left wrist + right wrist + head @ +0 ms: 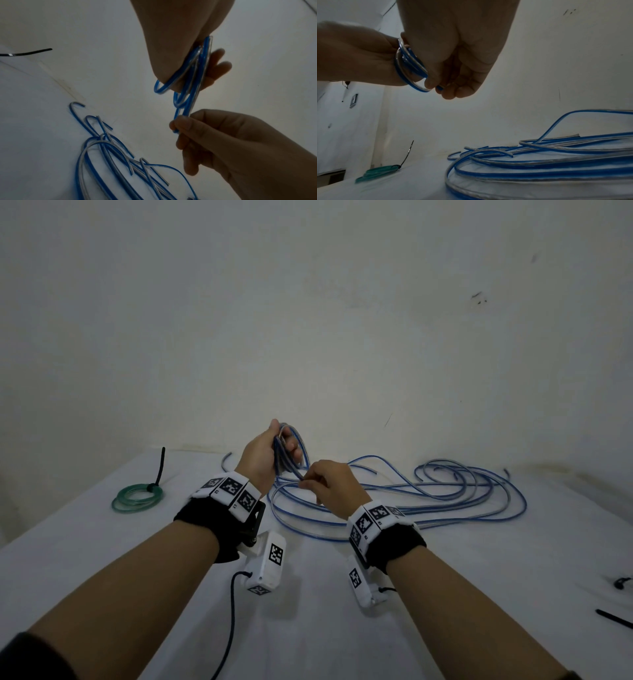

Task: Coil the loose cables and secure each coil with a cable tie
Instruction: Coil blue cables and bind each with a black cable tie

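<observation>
My left hand (274, 450) is raised above the table and grips a small coil of blue-and-clear cable (289, 453) between thumb and fingers. In the left wrist view the coil (192, 75) hangs down from that hand (202, 65). Just below and to the right, my right hand (320, 479) pinches a strand of the same coil (178, 121); in the right wrist view its fingertips (436, 86) close on the cable (412, 70). Loose blue cables (428, 498) sprawl over the white table behind the hands.
A green cable coil (137, 497) bound with a black cable tie (158, 474) lies at the far left. Loose black cable ties (615, 618) lie at the right edge. A wall (342, 320) stands close behind the table (102, 542).
</observation>
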{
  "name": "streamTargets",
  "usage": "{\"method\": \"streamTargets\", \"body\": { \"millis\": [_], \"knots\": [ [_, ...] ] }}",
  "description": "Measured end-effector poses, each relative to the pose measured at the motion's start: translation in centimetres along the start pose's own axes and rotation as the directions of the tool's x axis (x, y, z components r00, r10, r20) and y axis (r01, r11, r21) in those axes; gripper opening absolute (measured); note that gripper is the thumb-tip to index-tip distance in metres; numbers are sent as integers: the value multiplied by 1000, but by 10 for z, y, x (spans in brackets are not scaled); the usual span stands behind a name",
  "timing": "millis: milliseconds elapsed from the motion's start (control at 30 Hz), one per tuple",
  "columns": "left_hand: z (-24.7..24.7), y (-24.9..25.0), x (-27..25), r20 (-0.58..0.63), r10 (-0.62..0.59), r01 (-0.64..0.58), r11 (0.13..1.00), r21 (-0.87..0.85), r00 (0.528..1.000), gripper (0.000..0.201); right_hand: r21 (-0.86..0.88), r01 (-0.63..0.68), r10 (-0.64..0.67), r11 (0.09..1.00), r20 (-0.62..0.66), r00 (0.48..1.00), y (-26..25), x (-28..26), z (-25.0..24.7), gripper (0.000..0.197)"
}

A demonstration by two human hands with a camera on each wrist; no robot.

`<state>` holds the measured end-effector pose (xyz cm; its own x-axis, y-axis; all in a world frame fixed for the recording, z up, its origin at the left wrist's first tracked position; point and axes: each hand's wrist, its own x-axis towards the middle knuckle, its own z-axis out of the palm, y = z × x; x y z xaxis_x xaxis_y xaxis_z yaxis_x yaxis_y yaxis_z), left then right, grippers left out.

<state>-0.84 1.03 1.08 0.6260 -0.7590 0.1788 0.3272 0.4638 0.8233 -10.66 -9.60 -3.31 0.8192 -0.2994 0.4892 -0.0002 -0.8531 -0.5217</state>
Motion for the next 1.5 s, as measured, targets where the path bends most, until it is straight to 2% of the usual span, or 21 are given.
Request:
{"method": "streamTargets", "body": {
  "millis": [67,167,300,433,500,533,633,667,700,767,867,1000,1133,1200,1267,1367,1500],
  "knots": [
    [2,-2,2,-24,-4,4,1000,-5,1000,52,-19,-3,4,1000,31,1000,-6,0,0,22],
    [4,-2,2,14,-5,5,1000,-9,1000,59,-34,-14,16,999,70,997,-10,-1,1,25],
    [7,0,0,68,-31,32,999,-7,997,39,43,-85,81,995,80,993,-8,-1,2,24],
    [5,-4,2,51,58,-69,963,260,997,27,196,-86,62,977,127,990,-5,-5,-3,10],
    [3,-3,1,65,81,-99,927,362,995,28,293,-117,100,949,72,992,-3,-5,-8,13],
    [2,-2,0,65,87,-106,910,400,994,31,332,-115,121,936,4,993,-2,-5,-11,11],
    [2,1,-2,62,53,-77,862,502,997,37,349,-9,110,937,-271,956,2,-1,-20,10],
    [3,1,-3,69,25,-58,845,532,997,38,342,32,81,939,-310,947,2,0,-23,15],
    [3,1,-4,81,-8,-38,833,552,997,38,337,53,56,940,-306,950,3,2,-26,21],
    [5,0,-4,113,-63,-14,812,583,992,38,339,61,13,939,-213,977,1,5,-30,32],
    [8,-2,-5,143,-87,-23,774,633,986,40,370,77,-32,926,-125,992,-3,9,-31,27],
    [12,-3,-5,138,-109,-4,768,641,984,43,417,79,-20,906,-144,989,-4,8,-31,17],
    [15,-6,-3,73,-158,94,834,543,985,49,420,98,-8,902,-211,977,-8,3,-26,18],
    [15,-7,-3,37,-200,161,875,456,979,46,391,103,7,915,-270,963,-10,2,-24,13],
    [15,-8,-2,23,-230,197,878,437,973,39,299,114,-11,947,-325,945,-8,3,-22,5],
    [16,-10,-2,6,-215,186,857,482,977,31,164,104,-44,981,-335,941,-5,6,-21,12],
    [15,-14,-4,40,-207,153,828,540,977,37,238,16,52,971,-279,959,-7,6,-26,11]
  ]
}}
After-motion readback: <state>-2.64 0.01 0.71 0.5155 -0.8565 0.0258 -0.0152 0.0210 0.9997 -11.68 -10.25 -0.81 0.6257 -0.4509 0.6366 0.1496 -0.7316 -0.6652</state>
